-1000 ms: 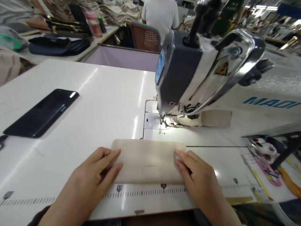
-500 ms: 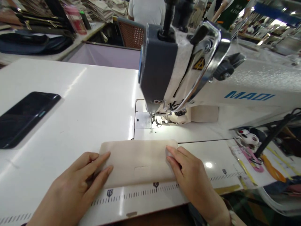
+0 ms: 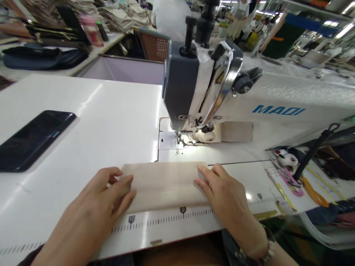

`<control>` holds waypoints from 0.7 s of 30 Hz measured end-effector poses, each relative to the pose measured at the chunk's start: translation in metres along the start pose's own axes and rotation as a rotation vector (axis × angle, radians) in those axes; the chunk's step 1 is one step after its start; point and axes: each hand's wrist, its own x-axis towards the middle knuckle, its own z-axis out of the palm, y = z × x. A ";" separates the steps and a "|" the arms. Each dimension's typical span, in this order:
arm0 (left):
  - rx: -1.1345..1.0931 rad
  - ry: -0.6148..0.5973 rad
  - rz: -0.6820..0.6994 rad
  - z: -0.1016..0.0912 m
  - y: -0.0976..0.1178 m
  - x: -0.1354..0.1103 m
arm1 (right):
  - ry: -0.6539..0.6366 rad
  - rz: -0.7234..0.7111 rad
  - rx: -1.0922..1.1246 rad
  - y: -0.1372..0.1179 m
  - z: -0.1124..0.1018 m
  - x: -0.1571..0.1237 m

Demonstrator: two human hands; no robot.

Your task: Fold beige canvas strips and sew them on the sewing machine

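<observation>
A beige fabric piece (image 3: pixel 166 184) lies flat near the table's front edge, just above the printed ruler. My left hand (image 3: pixel 100 203) grips its left end, thumb and fingers closed on the edge. At the opposite end my right hand (image 3: pixel 224 199) pinches the right edge between thumb and fingers. Beyond the fabric stands a sewing machine (image 3: pixel 181 81), its lit needle area over a metal plate (image 3: pixel 168 141). Another beige piece (image 3: pixel 237 132) rests under the machine arm, right of the needle.
A dark phone (image 3: pixel 36 138) lies on the white table (image 3: pixel 119 122) at left. To the right are an orange-handled tool (image 3: pixel 314 192), a pink item (image 3: pixel 291 183) and a black stalk (image 3: pixel 313 151). A person (image 3: pixel 170 18) sits behind the machine.
The fabric's near side has shifted slightly and the slit-like mark on it looks flatter. My left fingers have curled more over its left end. The camera view has shifted a little.
</observation>
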 end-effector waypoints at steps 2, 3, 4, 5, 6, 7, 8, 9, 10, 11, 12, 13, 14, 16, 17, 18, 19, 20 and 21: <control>0.059 -0.026 0.161 -0.005 0.002 0.006 | 0.072 -0.063 -0.019 0.000 -0.001 0.002; 0.071 -0.068 0.270 -0.008 0.004 0.010 | 0.116 -0.134 -0.013 0.000 -0.001 0.004; 0.067 -0.122 0.374 -0.011 0.008 0.015 | 0.150 -0.234 0.005 -0.001 -0.001 0.007; 0.065 -0.177 0.456 -0.013 0.013 0.020 | 0.165 -0.354 0.036 -0.001 0.000 0.009; 0.068 -0.232 0.510 -0.016 0.019 0.025 | 0.157 -0.473 0.076 -0.002 0.000 0.012; 0.093 -0.270 0.518 -0.018 0.027 0.031 | 0.131 -0.569 0.116 -0.003 0.001 0.015; 0.128 -0.292 0.504 -0.019 0.036 0.035 | 0.096 -0.633 0.150 -0.005 0.002 0.017; 0.164 -0.323 0.479 -0.019 0.045 0.039 | 0.065 -0.664 0.172 -0.008 0.003 0.018; 0.205 -0.341 0.455 -0.018 0.054 0.042 | 0.035 -0.661 0.181 -0.011 0.004 0.019; 0.246 -0.354 0.440 -0.015 0.062 0.043 | 0.015 -0.646 0.180 -0.014 0.005 0.019; 0.280 -0.340 0.433 -0.012 0.067 0.043 | 0.010 -0.631 0.174 -0.017 0.007 0.017; 0.294 -0.315 0.413 -0.007 0.071 0.041 | 0.021 -0.623 0.170 -0.020 0.010 0.015; 0.286 -0.284 0.374 -0.002 0.072 0.039 | 0.043 -0.617 0.169 -0.022 0.013 0.013; 0.241 -0.223 0.296 0.009 0.070 0.034 | 0.110 -0.605 0.175 -0.023 0.021 0.009; 0.218 -0.202 0.264 0.014 0.067 0.031 | 0.133 -0.602 0.180 -0.023 0.025 0.007; 0.204 -0.189 0.244 0.018 0.065 0.029 | 0.145 -0.597 0.184 -0.022 0.029 0.005; 0.198 -0.184 0.232 0.021 0.063 0.027 | 0.145 -0.595 0.186 -0.021 0.032 0.004; 0.201 -0.183 0.227 0.024 0.061 0.026 | 0.143 -0.593 0.186 -0.019 0.034 0.004; 0.209 -0.185 0.228 0.025 0.058 0.026 | 0.138 -0.591 0.186 -0.018 0.035 0.003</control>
